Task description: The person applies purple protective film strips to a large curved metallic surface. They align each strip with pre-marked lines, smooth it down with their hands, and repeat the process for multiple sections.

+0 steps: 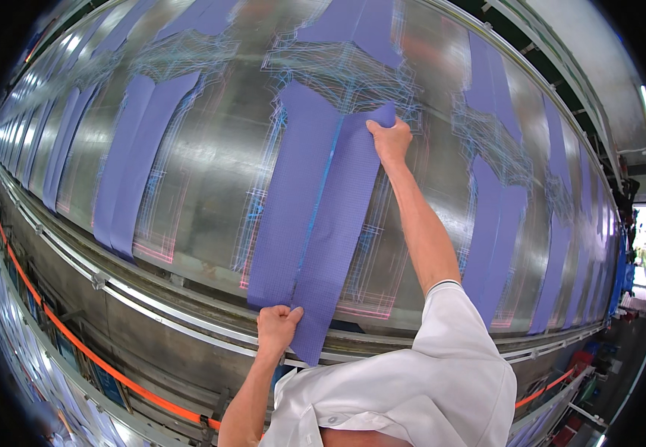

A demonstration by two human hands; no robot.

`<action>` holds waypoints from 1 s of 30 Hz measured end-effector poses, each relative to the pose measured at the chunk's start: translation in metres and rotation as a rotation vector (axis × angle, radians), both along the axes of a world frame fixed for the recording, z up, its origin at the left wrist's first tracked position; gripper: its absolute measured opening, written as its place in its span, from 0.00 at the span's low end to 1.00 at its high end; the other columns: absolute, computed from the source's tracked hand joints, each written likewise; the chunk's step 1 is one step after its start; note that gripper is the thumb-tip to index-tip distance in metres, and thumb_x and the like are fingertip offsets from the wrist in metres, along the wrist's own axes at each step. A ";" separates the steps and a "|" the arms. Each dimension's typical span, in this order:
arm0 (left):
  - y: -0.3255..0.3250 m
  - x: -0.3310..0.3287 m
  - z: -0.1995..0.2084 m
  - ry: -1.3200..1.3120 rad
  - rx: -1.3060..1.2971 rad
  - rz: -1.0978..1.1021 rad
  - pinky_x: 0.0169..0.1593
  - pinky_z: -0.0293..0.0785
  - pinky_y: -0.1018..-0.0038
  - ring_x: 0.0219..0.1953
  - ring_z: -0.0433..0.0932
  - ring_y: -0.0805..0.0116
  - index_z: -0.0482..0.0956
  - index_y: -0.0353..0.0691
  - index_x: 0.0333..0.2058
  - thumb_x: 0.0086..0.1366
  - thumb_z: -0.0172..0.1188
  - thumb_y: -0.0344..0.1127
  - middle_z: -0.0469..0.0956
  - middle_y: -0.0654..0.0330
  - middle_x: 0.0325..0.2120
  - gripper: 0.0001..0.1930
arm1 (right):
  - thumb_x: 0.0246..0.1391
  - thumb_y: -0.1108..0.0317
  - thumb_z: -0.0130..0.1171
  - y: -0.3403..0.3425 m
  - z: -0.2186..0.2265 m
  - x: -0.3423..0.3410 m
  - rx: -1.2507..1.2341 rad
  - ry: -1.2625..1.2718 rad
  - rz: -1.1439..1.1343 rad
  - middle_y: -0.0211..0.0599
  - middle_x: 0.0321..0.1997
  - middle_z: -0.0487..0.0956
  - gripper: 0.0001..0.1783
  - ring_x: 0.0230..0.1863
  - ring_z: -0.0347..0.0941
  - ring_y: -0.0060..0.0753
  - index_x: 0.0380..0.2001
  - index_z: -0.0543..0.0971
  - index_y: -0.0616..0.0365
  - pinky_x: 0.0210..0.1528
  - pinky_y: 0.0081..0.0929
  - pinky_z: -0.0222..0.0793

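Observation:
A purple textured fabric panel [293, 186] lies lengthwise across the metal table in front of me. Along its middle runs a light blue line, and the part to the right of it [338, 223] is rippled, its lower end hanging past the near table edge. My right hand [390, 141] is closed in a pinch on the upper right corner of this fabric. Down at the near edge, my left hand [279, 326] has its fingers closed on the fabric's lower end beside the blue line. The fabric under the left fingers is partly hidden.
More purple fabric panels [140, 156] [494, 231] lie in rows on the long shiny metal table [215, 171]. Blue and pink outlines [345, 71] mark its surface. A metal rail [166, 298] follows the near edge, with an orange strip [114, 380] below it.

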State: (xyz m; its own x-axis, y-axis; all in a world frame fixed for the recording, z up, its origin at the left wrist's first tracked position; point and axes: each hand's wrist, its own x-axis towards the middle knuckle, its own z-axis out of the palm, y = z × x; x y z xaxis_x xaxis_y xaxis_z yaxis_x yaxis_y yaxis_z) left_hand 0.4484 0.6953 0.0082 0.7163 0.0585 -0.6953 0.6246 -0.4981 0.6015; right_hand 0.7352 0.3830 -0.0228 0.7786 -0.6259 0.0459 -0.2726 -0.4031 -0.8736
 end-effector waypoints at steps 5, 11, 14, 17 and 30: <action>-0.002 0.001 0.005 0.004 0.016 0.005 0.27 0.69 0.67 0.17 0.70 0.71 0.79 0.33 0.18 0.57 0.68 0.40 0.73 0.59 0.11 0.17 | 0.39 0.65 0.70 0.001 0.001 0.004 -0.097 0.036 -0.003 0.45 0.30 0.85 0.14 0.35 0.83 0.46 0.30 0.83 0.61 0.44 0.41 0.75; -0.004 0.001 0.005 -0.002 0.039 0.013 0.32 0.73 0.65 0.19 0.76 0.64 0.81 0.33 0.20 0.57 0.68 0.41 0.77 0.55 0.14 0.16 | 0.37 0.62 0.71 -0.003 0.000 0.017 -0.307 0.102 0.023 0.47 0.31 0.85 0.17 0.36 0.83 0.47 0.29 0.83 0.63 0.45 0.42 0.75; -0.006 0.002 0.007 -0.012 0.048 0.019 0.33 0.73 0.64 0.20 0.77 0.62 0.81 0.32 0.20 0.57 0.68 0.41 0.77 0.54 0.14 0.16 | 0.39 0.63 0.72 -0.022 0.020 0.033 -0.051 0.271 0.062 0.46 0.30 0.84 0.15 0.36 0.83 0.44 0.28 0.83 0.63 0.44 0.41 0.77; -0.006 0.001 0.003 -0.029 0.047 0.014 0.33 0.73 0.63 0.20 0.77 0.60 0.80 0.32 0.20 0.57 0.68 0.41 0.77 0.53 0.14 0.17 | 0.44 0.65 0.72 -0.049 0.042 0.049 0.006 0.307 0.152 0.40 0.30 0.83 0.13 0.28 0.81 0.35 0.32 0.83 0.61 0.25 0.33 0.77; -0.004 0.002 0.005 -0.014 0.037 -0.004 0.34 0.73 0.62 0.21 0.77 0.58 0.80 0.32 0.20 0.57 0.69 0.41 0.77 0.52 0.15 0.17 | 0.35 0.62 0.76 -0.057 0.024 0.090 -0.619 0.628 0.717 0.38 0.31 0.83 0.16 0.36 0.79 0.33 0.29 0.84 0.56 0.43 0.31 0.75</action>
